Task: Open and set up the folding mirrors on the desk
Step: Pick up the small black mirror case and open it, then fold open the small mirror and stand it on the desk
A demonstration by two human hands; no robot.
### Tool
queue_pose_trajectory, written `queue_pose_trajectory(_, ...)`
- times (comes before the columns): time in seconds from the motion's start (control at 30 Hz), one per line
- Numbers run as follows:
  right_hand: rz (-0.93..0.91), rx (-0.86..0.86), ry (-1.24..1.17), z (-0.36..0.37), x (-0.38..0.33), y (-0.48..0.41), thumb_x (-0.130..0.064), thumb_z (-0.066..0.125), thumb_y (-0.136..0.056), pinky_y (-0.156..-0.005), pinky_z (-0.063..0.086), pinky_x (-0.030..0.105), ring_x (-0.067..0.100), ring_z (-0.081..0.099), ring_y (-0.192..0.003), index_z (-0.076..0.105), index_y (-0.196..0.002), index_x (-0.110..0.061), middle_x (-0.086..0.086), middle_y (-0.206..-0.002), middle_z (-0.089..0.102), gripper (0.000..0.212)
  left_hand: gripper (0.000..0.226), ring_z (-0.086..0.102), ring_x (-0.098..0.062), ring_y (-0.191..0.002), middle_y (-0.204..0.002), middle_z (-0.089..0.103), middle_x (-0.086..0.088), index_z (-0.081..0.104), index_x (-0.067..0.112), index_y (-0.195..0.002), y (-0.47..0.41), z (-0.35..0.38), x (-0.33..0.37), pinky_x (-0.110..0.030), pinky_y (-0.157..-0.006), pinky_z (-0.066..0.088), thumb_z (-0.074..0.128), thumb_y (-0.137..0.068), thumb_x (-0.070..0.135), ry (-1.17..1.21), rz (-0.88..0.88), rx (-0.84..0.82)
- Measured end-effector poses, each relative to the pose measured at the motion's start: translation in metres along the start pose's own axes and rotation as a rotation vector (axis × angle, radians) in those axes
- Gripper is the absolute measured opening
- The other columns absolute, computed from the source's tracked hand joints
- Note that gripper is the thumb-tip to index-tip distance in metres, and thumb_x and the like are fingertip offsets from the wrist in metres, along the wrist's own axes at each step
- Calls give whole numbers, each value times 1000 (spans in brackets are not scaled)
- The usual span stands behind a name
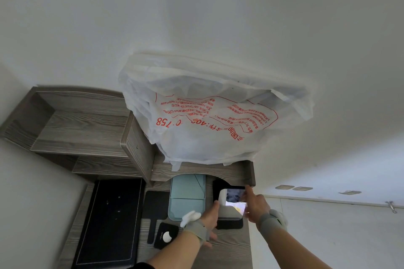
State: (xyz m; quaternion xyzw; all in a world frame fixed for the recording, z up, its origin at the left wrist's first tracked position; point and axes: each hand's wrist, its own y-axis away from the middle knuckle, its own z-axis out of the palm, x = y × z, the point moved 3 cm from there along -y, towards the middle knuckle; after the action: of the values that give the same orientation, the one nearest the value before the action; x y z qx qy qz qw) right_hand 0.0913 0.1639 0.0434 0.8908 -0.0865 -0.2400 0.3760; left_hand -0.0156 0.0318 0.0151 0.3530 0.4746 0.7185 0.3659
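A black folding mirror point(229, 221) stands opened on the grey wooden desk point(231, 249), its glass panel point(234, 201) tilted up and reflecting the room. My left hand point(211, 214) grips the mirror's left edge, thumb up along the frame. My right hand point(255, 202) holds the right edge, its index finger pointing up at the top corner. Both wrists wear grey straps. To the left, a pale green folding mirror point(187, 196) lies closed on the desk under the shelf edge.
A black hand mirror point(155, 209) and a small black square case point(166, 236) lie left of my left arm. A large black mat point(111, 223) covers the desk's left side. A white plastic bag with red print point(209, 116) sits on the grey shelf unit point(83, 129).
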Motion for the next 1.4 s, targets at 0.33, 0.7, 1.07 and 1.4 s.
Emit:
queue_pose_trajectory(0.33, -22, 12, -25, 10, -8, 15, -49, 41, -94, -94, 53, 48, 35, 64, -93, 66, -83, -19, 11, -94, 71, 40, 71, 40, -32, -140, -156, 37, -8, 25, 17, -153, 9, -17, -1, -47, -113, 31, 27, -98, 62, 6, 115, 182)
queue_pose_trajectory(0.7, -61, -78, -107, 51, -24, 42, -46, 49, -92, -84, 56, 40, 27, 64, -78, 61, -75, -14, 10, -83, 69, 38, 51, 55, -42, -124, -134, 58, -26, 54, -7, -131, 15, -34, 5, -48, -97, 48, 42, -100, 32, 75, 281, 397)
queue_pose_trajectory(1.07, -134, -332, 144, 107, -38, 56, -39, 55, -91, -69, 46, 27, 24, 62, -75, 63, -68, -17, 4, -75, 66, 33, 20, 68, -19, -99, -103, 72, 2, 73, 22, -101, 36, -96, -24, -22, -86, 51, 60, -87, 25, -217, 484, 671)
queue_pose_trajectory(1.4, -84, -447, 219, 146, -26, 67, -40, 51, -92, -63, 49, 31, 18, 51, -55, 61, -122, -3, 0, -67, 52, 48, 37, 61, -20, -118, -130, 63, -3, 59, 18, -129, 65, -126, -57, -29, -102, 47, 56, -94, 29, -377, 363, 749)
